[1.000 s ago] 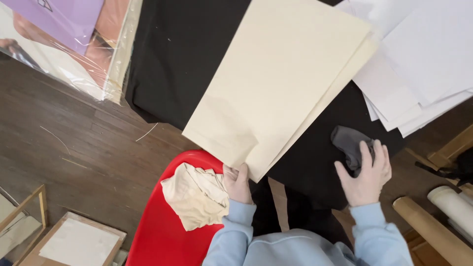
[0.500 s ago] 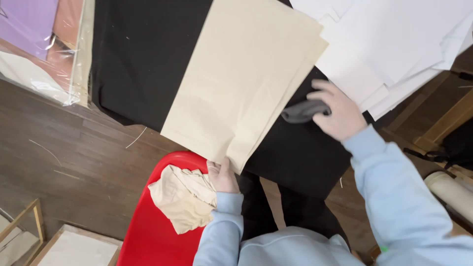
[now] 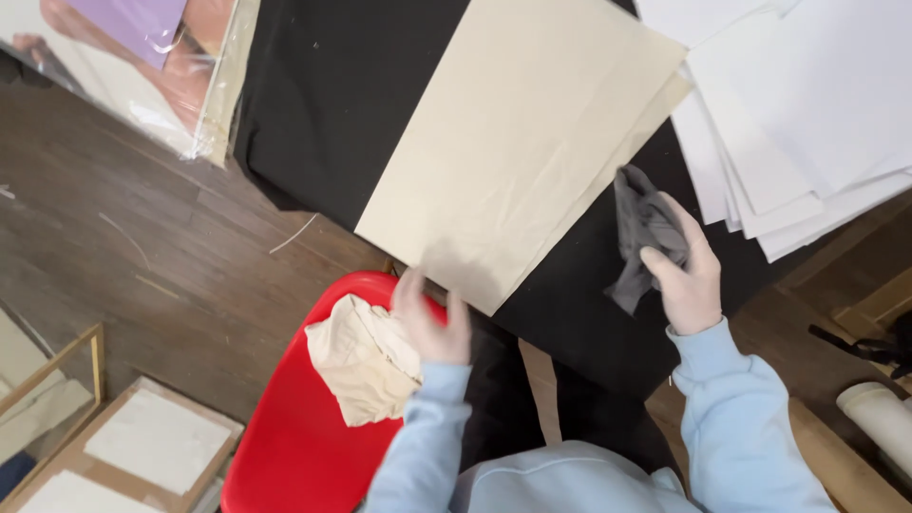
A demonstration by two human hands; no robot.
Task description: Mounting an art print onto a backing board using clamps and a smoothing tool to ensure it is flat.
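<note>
A crumpled beige cloth [image 3: 366, 356] lies on the glossy red chair [image 3: 285, 446]. The blurred left hand [image 3: 429, 318], fingers loosely spread, hovers beside it, near the flat cream sheet [image 3: 522, 142]. Right, the right hand [image 3: 686, 275] grips a limp grey rag [image 3: 644, 233] above the black-draped surface [image 3: 332, 95].

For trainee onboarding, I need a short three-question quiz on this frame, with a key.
1. True or false: the right hand holds a grey cloth.
2. The left hand is nearest which: A the white sheets, B the crumpled beige fabric, C the cardboard tube?
3. What colour is the chair?

Key: 1 true; 2 B; 3 red.
</note>
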